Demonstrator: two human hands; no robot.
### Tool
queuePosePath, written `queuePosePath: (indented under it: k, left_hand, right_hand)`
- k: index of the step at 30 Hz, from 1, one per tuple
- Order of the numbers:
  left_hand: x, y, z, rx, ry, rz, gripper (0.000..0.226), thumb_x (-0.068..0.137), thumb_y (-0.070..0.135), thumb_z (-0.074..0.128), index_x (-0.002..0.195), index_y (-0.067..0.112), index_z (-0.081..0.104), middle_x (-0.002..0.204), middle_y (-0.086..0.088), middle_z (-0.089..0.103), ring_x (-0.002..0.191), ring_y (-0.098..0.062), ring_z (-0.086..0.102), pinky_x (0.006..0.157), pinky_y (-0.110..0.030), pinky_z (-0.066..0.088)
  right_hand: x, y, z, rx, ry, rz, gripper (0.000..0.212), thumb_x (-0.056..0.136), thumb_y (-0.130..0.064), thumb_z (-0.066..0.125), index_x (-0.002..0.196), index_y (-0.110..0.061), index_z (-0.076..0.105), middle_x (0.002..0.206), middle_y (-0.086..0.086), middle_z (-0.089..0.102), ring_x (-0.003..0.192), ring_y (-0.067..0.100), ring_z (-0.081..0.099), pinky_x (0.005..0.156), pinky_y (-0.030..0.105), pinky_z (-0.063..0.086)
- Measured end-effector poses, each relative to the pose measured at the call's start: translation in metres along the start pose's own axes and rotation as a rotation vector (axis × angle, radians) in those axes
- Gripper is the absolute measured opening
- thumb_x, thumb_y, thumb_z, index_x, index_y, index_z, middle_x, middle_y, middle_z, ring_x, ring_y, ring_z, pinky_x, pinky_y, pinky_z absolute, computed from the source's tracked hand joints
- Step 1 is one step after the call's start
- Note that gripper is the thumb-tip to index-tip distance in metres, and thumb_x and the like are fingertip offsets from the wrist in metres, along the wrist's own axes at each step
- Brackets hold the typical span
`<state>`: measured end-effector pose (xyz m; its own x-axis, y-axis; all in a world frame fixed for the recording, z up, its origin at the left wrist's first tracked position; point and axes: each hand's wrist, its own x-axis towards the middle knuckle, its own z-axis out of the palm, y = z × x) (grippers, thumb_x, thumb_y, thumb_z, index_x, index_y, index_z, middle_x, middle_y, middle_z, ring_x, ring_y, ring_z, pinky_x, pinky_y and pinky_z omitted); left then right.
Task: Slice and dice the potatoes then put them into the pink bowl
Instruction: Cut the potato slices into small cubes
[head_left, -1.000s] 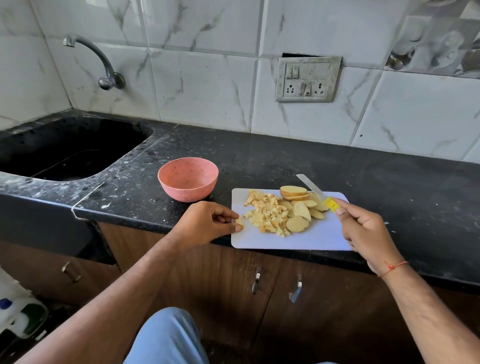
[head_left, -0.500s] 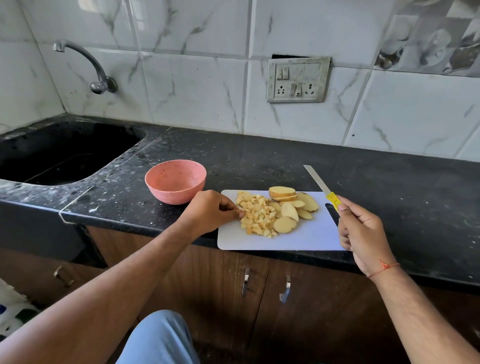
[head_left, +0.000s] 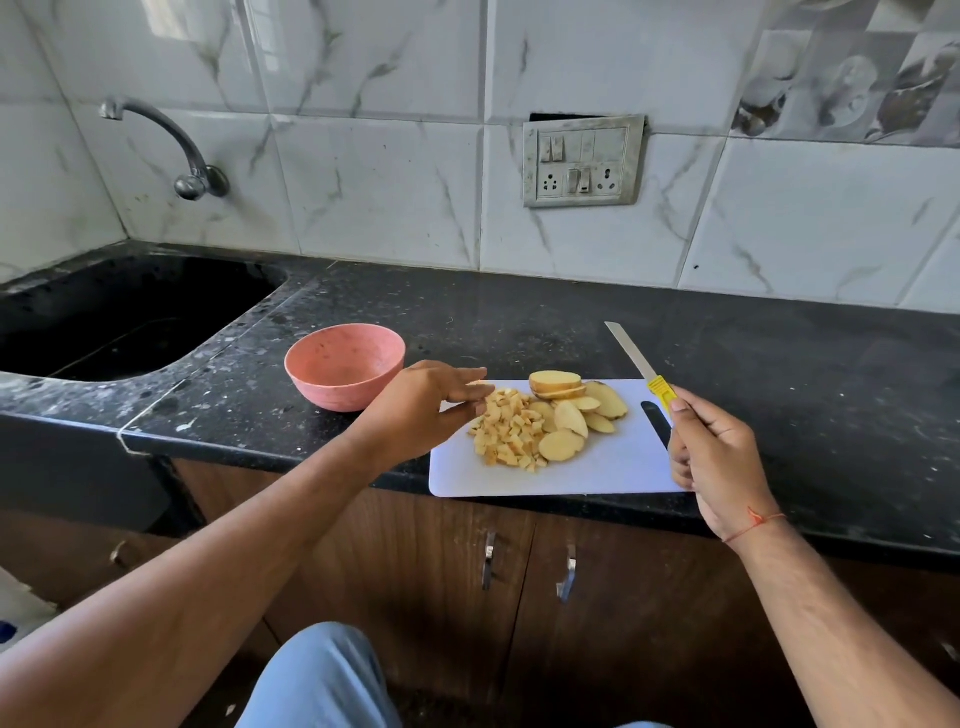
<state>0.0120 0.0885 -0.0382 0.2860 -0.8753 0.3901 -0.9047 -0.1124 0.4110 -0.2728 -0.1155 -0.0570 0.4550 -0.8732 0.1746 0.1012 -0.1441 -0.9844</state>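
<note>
Two bare hands work over a white plastic cutting board (head_left: 613, 467) on a black speckled stone bench (head_left: 519, 317).

The left hand (head_left: 421, 405) reaches flat, fingers (head_left: 462, 376) straight and together, touching the heap of diced potato cubes (head_left: 506, 431). Potato slices (head_left: 571, 410) lie just beside them. The right hand (head_left: 711, 457) grips a yellow-handled knife (head_left: 641, 366), fingers curled round it. The round pink bowl (head_left: 344, 364) sits left of the board.

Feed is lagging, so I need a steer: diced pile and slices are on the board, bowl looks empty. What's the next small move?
Probably gather the diced potato with the left hand, whose straight fingers already reach its far edge, and carry it to the pink bowl just left of the cutting board. The bowl looks empty. The right hand holds the knife raised clear of the uncut slices.
</note>
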Motion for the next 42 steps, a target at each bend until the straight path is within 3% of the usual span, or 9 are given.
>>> queuePosePath:
  k: [3, 5, 9, 13, 17, 25, 31, 36, 42]
  left_hand:
    - [-0.004, 0.003, -0.004, 0.006, 0.143, -0.041, 0.019, 0.089, 0.041, 0.085, 0.106, 0.033, 0.085, 0.108, 0.019, 0.078, 0.08, 0.016, 0.06, 0.074, -0.01, 0.047]
    - [-0.007, 0.0, -0.004, -0.014, 0.204, -0.08, 0.02, 0.081, 0.047, 0.09, 0.094, 0.033, 0.085, 0.092, 0.02, 0.074, 0.075, 0.004, 0.063, 0.064, -0.016, 0.047]
    - [-0.011, -0.005, -0.003, -0.143, 0.155, -0.135, 0.027, 0.091, 0.056, 0.074, 0.107, 0.036, 0.085, 0.098, 0.02, 0.073, 0.08, -0.002, 0.067, 0.068, -0.028, 0.057]
    - [-0.01, -0.002, -0.006, -0.164, -0.027, -0.149, 0.045, 0.095, 0.057, 0.07, 0.137, 0.041, 0.07, 0.108, 0.024, 0.069, 0.078, 0.008, 0.061, 0.064, -0.014, 0.047]
    - [-0.012, 0.003, -0.006, -0.065, -0.211, -0.029, 0.05, 0.078, 0.065, 0.084, 0.125, 0.053, 0.073, 0.111, 0.025, 0.069, 0.093, -0.002, 0.063, 0.07, -0.017, 0.052]
    - [-0.007, 0.015, 0.0, 0.057, -0.278, -0.003, 0.012, 0.088, 0.048, 0.083, 0.1, 0.045, 0.079, 0.104, 0.025, 0.068, 0.089, -0.001, 0.062, 0.076, -0.032, 0.057]
    - [-0.012, 0.013, 0.003, 0.075, -0.151, 0.055, 0.01, 0.093, 0.04, 0.08, 0.103, 0.042, 0.081, 0.096, 0.028, 0.068, 0.085, 0.007, 0.06, 0.067, -0.015, 0.046]
    - [-0.012, 0.014, -0.001, -0.004, 0.018, -0.06, 0.013, 0.098, 0.042, 0.074, 0.104, 0.035, 0.082, 0.093, 0.025, 0.072, 0.079, 0.006, 0.063, 0.064, -0.013, 0.045]
    - [-0.019, 0.005, -0.036, -0.05, -0.214, -0.242, 0.023, 0.075, 0.051, 0.092, 0.09, 0.038, 0.082, 0.071, 0.025, 0.072, 0.064, 0.005, 0.066, 0.054, -0.008, 0.043]
  right_hand:
    - [-0.002, -0.003, 0.001, 0.016, 0.0, -0.004, 0.028, 0.109, -0.02, 0.054, 0.129, -0.033, 0.07, 0.06, -0.001, 0.028, 0.052, 0.014, 0.02, 0.048, 0.024, 0.02]
    - [-0.002, -0.003, 0.001, 0.033, -0.001, -0.001, 0.027, 0.109, -0.02, 0.054, 0.123, -0.036, 0.071, 0.061, 0.0, 0.027, 0.053, 0.014, 0.019, 0.048, 0.026, 0.018]
    - [0.0, -0.003, -0.001, 0.068, 0.004, 0.02, 0.025, 0.108, -0.021, 0.056, 0.121, -0.034, 0.072, 0.059, -0.002, 0.028, 0.052, 0.015, 0.02, 0.05, 0.026, 0.018]
    - [0.0, -0.003, -0.001, 0.07, 0.01, 0.013, 0.025, 0.108, -0.019, 0.055, 0.121, -0.034, 0.071, 0.059, -0.003, 0.028, 0.052, 0.014, 0.021, 0.051, 0.03, 0.016]
    - [0.001, -0.001, -0.003, 0.048, 0.018, 0.012, 0.029, 0.108, -0.021, 0.055, 0.135, -0.026, 0.067, 0.059, -0.002, 0.029, 0.053, 0.015, 0.021, 0.05, 0.028, 0.018]
    - [-0.001, -0.001, -0.003, 0.057, 0.002, 0.006, 0.027, 0.108, -0.021, 0.055, 0.129, -0.03, 0.069, 0.059, -0.003, 0.03, 0.052, 0.014, 0.022, 0.05, 0.028, 0.018]
    - [0.001, 0.0, -0.004, 0.048, 0.013, 0.013, 0.032, 0.108, -0.021, 0.055, 0.139, -0.022, 0.065, 0.059, -0.003, 0.031, 0.052, 0.014, 0.022, 0.048, 0.026, 0.02]
    - [0.0, 0.0, -0.005, 0.048, 0.005, 0.005, 0.032, 0.108, -0.022, 0.056, 0.138, -0.022, 0.066, 0.059, -0.002, 0.031, 0.053, 0.014, 0.023, 0.048, 0.027, 0.02]
    - [0.001, 0.0, -0.005, 0.047, 0.003, 0.009, 0.032, 0.108, -0.023, 0.056, 0.139, -0.022, 0.065, 0.059, -0.003, 0.032, 0.053, 0.014, 0.023, 0.048, 0.027, 0.021]
